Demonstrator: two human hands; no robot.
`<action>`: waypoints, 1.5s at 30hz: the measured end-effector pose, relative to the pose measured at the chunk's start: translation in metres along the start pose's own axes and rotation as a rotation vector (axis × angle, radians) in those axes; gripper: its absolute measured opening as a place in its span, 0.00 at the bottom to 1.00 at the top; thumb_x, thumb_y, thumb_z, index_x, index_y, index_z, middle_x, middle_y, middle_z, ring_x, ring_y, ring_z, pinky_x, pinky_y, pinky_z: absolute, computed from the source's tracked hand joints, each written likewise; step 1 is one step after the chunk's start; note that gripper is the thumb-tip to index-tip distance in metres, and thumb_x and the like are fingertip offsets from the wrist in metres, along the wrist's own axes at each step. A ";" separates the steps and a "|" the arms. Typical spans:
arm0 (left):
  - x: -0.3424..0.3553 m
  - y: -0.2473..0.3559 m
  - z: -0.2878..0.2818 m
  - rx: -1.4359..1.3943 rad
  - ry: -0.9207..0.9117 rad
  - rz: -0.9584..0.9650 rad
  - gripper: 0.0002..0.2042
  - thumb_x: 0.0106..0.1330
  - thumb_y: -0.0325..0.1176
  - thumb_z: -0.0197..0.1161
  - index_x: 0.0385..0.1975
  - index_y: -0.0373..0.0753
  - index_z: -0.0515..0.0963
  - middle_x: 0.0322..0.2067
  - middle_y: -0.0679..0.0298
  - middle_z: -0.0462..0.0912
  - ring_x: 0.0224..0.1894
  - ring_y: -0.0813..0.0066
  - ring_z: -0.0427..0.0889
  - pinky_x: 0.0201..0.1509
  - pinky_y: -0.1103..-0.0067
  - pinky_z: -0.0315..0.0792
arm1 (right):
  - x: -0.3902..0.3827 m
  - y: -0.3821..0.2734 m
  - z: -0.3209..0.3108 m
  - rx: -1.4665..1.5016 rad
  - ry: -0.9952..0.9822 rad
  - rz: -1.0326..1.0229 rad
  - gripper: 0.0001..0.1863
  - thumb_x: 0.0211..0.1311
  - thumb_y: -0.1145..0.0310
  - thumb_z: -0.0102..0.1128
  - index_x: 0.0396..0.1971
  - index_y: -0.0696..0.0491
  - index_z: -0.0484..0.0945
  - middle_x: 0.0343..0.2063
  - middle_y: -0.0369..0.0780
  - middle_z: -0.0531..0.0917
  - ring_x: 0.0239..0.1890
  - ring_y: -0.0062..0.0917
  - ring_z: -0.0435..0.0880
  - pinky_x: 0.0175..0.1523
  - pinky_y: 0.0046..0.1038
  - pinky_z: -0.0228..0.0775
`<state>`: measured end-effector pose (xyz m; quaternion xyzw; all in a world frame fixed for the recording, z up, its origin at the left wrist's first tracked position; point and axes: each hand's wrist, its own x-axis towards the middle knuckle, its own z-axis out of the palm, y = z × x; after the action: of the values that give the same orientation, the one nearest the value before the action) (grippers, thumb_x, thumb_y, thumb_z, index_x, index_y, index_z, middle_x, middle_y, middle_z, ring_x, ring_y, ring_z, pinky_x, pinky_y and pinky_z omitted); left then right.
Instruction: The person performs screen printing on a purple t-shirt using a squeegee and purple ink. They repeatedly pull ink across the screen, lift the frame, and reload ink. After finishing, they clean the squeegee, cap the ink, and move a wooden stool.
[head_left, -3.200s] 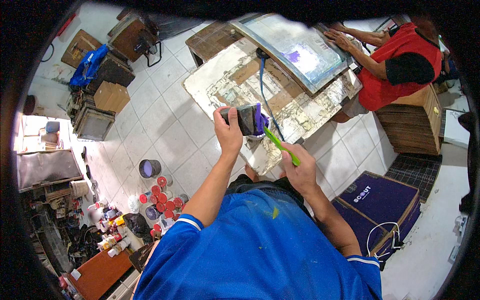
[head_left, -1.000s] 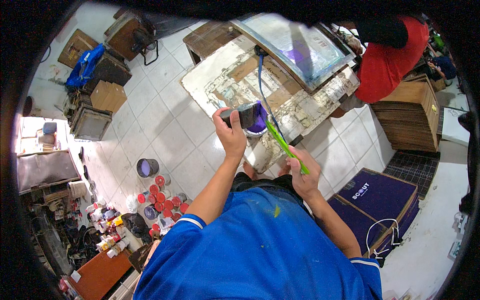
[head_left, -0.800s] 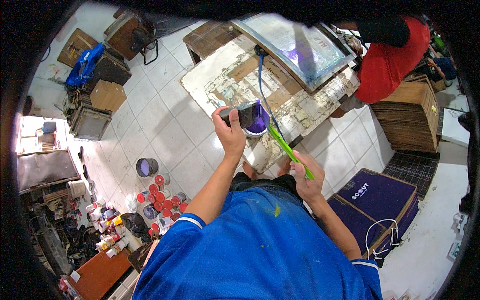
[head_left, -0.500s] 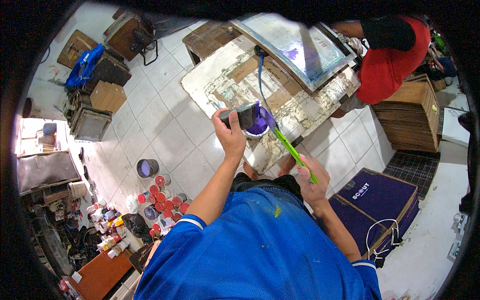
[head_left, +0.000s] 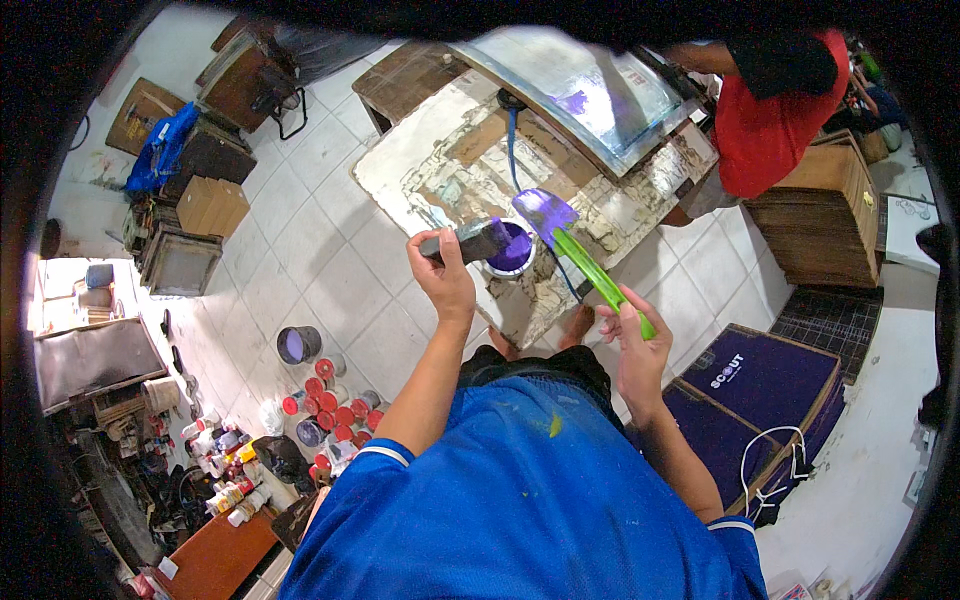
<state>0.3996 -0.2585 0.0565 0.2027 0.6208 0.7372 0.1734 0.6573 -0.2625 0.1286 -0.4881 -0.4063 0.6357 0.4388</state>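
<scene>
My left hand (head_left: 447, 285) is closed around a dark grey, block-shaped thing (head_left: 462, 247). Its right end, smeared purple, reaches the rim of a white tub (head_left: 512, 272) of purple ink; I cannot make out its exact kind. In my right hand (head_left: 636, 340) is the bright green handle of a spatula (head_left: 590, 268). The spatula's broad head is coated in purple and hangs just beyond the tub, up and to its right. The tub stands on the near part of a worn, patchy table (head_left: 400, 165).
A framed screen (head_left: 610, 100) with a purple smear lies over the table's far side, beside a person in red (head_left: 775, 130). Stacked brown boards (head_left: 815, 215) and dark purple panels (head_left: 755, 385) are at right. Red-lidded jars (head_left: 340, 410) and a bucket (head_left: 297, 345) stand on the floor left.
The spatula head has moved away from the dark block and tub, up and to the right, turning its purple face into view. My left hand and the block have shifted slightly left and down.
</scene>
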 end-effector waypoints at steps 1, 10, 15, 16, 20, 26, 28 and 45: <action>0.000 0.000 -0.001 -0.013 0.005 0.005 0.12 0.75 0.38 0.61 0.46 0.37 0.71 0.35 0.68 0.77 0.36 0.84 0.72 0.41 0.83 0.68 | 0.002 0.004 0.001 0.082 0.010 0.063 0.18 0.75 0.66 0.58 0.60 0.58 0.77 0.39 0.44 0.87 0.30 0.18 0.80 0.38 0.22 0.75; -0.003 -0.001 -0.010 -0.086 -0.043 0.015 0.09 0.75 0.35 0.60 0.45 0.37 0.71 0.41 0.63 0.79 0.43 0.79 0.74 0.52 0.79 0.70 | 0.008 0.034 0.015 0.467 -0.068 0.460 0.16 0.72 0.67 0.62 0.55 0.54 0.77 0.41 0.44 0.86 0.29 0.17 0.75 0.33 0.19 0.67; -0.005 -0.008 -0.012 -0.082 -0.046 0.053 0.07 0.76 0.33 0.57 0.45 0.37 0.70 0.42 0.61 0.78 0.44 0.77 0.74 0.53 0.78 0.71 | 0.011 0.038 0.023 0.632 -0.095 0.667 0.14 0.70 0.67 0.63 0.53 0.52 0.77 0.36 0.40 0.84 0.26 0.17 0.73 0.31 0.20 0.64; -0.005 -0.009 -0.012 -0.108 -0.055 0.048 0.07 0.76 0.32 0.56 0.45 0.37 0.69 0.42 0.61 0.77 0.44 0.78 0.74 0.52 0.78 0.70 | 0.012 0.039 0.024 0.683 -0.107 0.709 0.14 0.70 0.67 0.63 0.53 0.51 0.77 0.34 0.39 0.84 0.26 0.17 0.73 0.30 0.20 0.64; -0.007 -0.011 -0.011 -0.123 -0.065 0.051 0.08 0.76 0.32 0.56 0.46 0.38 0.67 0.43 0.61 0.76 0.43 0.78 0.72 0.51 0.79 0.69 | 0.009 0.045 0.026 0.795 -0.187 0.823 0.12 0.72 0.66 0.61 0.52 0.47 0.77 0.25 0.33 0.78 0.21 0.15 0.69 0.28 0.20 0.60; -0.010 -0.004 -0.004 -0.023 -0.052 0.079 0.10 0.78 0.36 0.56 0.48 0.38 0.67 0.44 0.60 0.76 0.43 0.78 0.72 0.51 0.79 0.69 | -0.003 0.040 0.014 0.821 -0.260 0.900 0.06 0.75 0.64 0.56 0.47 0.44 0.76 0.19 0.27 0.69 0.16 0.13 0.61 0.24 0.20 0.54; -0.011 -0.002 -0.001 -0.004 -0.048 0.080 0.10 0.78 0.37 0.56 0.48 0.38 0.66 0.44 0.60 0.75 0.43 0.78 0.72 0.51 0.79 0.69 | -0.002 0.035 0.009 0.821 -0.256 0.920 0.06 0.75 0.65 0.54 0.47 0.43 0.75 0.18 0.27 0.68 0.15 0.13 0.61 0.24 0.20 0.54; -0.005 -0.011 0.001 0.094 0.034 0.102 0.13 0.80 0.41 0.54 0.48 0.37 0.68 0.40 0.63 0.77 0.41 0.79 0.73 0.49 0.80 0.70 | 0.000 0.008 -0.039 0.675 -0.302 0.965 0.07 0.74 0.66 0.53 0.47 0.47 0.77 0.16 0.25 0.65 0.14 0.12 0.58 0.22 0.20 0.51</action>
<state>0.4043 -0.2578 0.0452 0.2294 0.6465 0.7184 0.1151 0.6944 -0.2608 0.1134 -0.3554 0.0270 0.9189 0.1690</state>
